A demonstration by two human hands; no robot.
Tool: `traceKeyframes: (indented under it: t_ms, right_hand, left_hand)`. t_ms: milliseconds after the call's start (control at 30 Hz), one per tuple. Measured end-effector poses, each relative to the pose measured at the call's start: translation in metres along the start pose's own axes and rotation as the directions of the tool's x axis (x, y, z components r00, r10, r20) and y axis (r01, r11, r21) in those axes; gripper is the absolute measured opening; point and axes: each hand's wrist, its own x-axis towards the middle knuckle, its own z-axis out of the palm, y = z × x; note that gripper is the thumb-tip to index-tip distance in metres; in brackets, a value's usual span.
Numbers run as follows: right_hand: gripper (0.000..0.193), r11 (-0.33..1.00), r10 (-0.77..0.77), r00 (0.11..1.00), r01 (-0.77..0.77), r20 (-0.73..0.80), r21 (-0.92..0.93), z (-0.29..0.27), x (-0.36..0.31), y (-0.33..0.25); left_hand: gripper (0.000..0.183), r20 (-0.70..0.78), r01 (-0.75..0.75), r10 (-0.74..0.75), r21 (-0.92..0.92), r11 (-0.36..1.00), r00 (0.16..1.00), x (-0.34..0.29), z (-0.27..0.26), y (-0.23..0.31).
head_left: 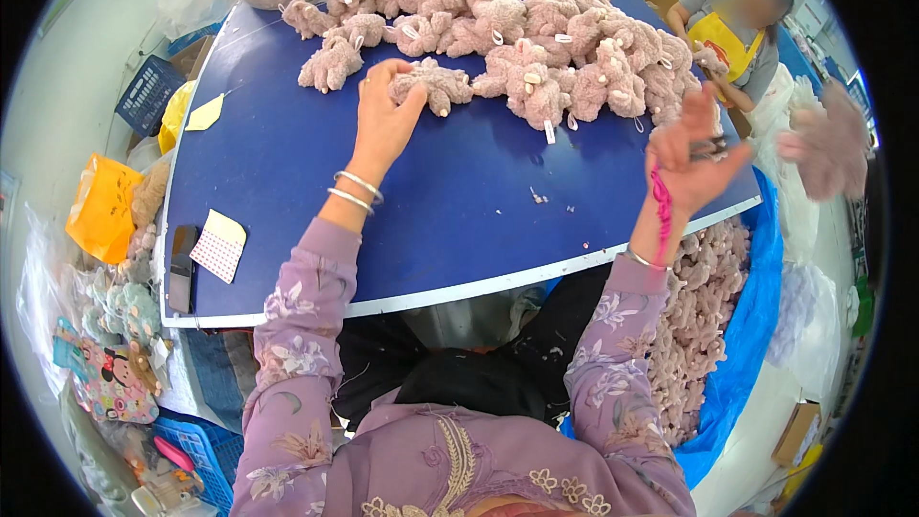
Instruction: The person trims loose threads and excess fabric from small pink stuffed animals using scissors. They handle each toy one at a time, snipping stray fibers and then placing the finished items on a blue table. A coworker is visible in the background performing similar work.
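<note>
My left hand (388,120) reaches to the table's far side, its thumb and fingers closed on one end of a fluffy pink plush toy (438,86). That toy lies at the near edge of a big heap of similar plush toys (546,43), several with small white tags. Over the table's right side, my right hand (691,158) is turned up, thumb and fingers spread. Across its palm lies a small dark metal tool (708,146) that looks like thread snips, partly hidden. Beyond this hand, a blurred pink plush toy (828,144) hangs in the air.
The blue table (459,201) has a white edge. On its left lie a dotted card (220,247) and a dark box-like thing (182,268). A blue-lined container (742,325) on the right holds many pink plush toys. Across the table, a person in a yellow apron (732,43) handles a plush toy.
</note>
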Motion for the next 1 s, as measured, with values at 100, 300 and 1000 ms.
traceKeyframes:
  t_ms: [100, 300, 1000]
  right_hand:
    - [0.047, 0.826, 0.154, 0.933, -0.303, -0.326, -0.475, -0.030, -0.003, 0.045]
    - [0.022, 0.400, 0.406, 0.818, -0.559, -0.406, -0.726, -0.017, -0.019, 0.099]
    - [0.034, 0.349, 0.373, 0.927, -0.169, -0.029, -0.922, 0.015, -0.045, 0.116]
  left_hand:
    - [0.040, 0.129, -0.156, 0.116, 0.368, 0.917, 0.985, 0.008, 0.010, -0.016]
    - [0.028, 0.212, -0.060, 0.037, 0.104, 0.993, 0.977, -0.016, 0.018, -0.021]
    - [0.026, 0.190, 0.049, 0.009, -0.297, 0.954, 0.982, -0.052, 0.011, 0.022]
